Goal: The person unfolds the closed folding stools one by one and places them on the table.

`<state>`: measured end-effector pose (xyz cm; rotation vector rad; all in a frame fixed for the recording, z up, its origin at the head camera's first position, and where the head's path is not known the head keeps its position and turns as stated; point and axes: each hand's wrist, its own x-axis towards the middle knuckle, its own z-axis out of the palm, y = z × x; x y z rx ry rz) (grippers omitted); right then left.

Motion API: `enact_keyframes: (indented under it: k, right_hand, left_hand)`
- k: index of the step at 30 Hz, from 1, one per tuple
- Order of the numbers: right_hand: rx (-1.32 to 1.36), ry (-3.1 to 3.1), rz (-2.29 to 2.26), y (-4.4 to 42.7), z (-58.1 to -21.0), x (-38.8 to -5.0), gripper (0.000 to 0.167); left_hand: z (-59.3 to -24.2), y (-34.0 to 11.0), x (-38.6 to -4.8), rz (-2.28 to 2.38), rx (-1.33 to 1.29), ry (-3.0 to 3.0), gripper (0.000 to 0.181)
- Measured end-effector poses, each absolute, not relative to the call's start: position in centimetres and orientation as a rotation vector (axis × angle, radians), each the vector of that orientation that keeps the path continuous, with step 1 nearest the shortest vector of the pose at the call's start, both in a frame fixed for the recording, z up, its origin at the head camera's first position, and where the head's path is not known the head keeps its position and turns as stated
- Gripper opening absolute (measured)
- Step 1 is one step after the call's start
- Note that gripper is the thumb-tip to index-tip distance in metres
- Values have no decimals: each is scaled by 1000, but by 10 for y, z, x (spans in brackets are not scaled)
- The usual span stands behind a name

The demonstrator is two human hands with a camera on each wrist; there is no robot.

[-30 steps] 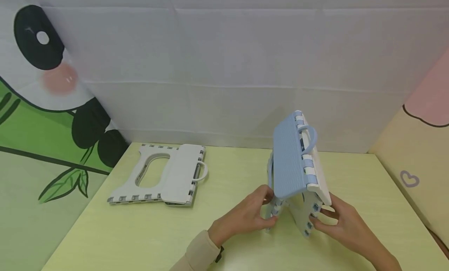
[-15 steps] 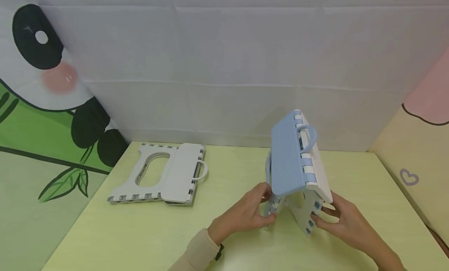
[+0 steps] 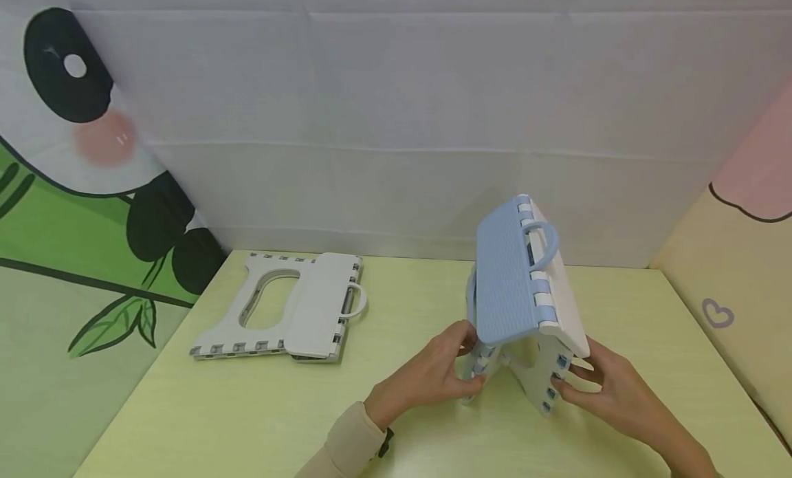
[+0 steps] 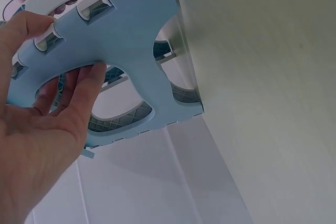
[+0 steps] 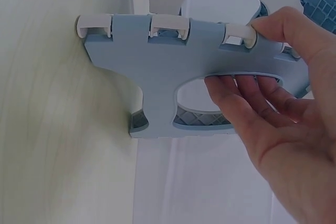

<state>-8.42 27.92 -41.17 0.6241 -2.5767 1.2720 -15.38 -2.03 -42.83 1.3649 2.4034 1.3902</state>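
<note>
A blue and white folding stool [image 3: 507,278] stands partly unfolded at the right of the table, its two top panels peaked like a roof. My left hand [image 3: 427,375] grips its left leg panel; in the left wrist view the fingers of my left hand [image 4: 47,124] reach through the cutout of the blue panel [image 4: 131,40], thumb on the hinged edge. My right hand [image 3: 625,395] holds the right leg panel [image 3: 541,378]. In the right wrist view my right hand [image 5: 283,114] has its fingers in the cutout and its thumb on the hinge edge.
A white folding stool [image 3: 312,306] lies folded flat at the left of the yellow-green table [image 3: 247,416], its small loop handle facing right. Behind the table hangs a pale cloth [image 3: 396,120], and printed panels flank both sides.
The stool's legs have spread slightly apart. My left hand has shifted a little left and my right hand slightly right, both still gripping the panels.
</note>
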Motion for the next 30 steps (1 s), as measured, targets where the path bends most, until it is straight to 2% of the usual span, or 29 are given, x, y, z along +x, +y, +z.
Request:
enact_keyframes:
  k: [16,30]
  right_hand:
    - [609,-2629,1288,284,-406,-83,73]
    - [627,-2621,1283,287,-404,-84,67]
  left_hand:
    - [-421,-24,-153,1392,1277,2353,47]
    - [-418,-26,-155,1401,1277,2324,50]
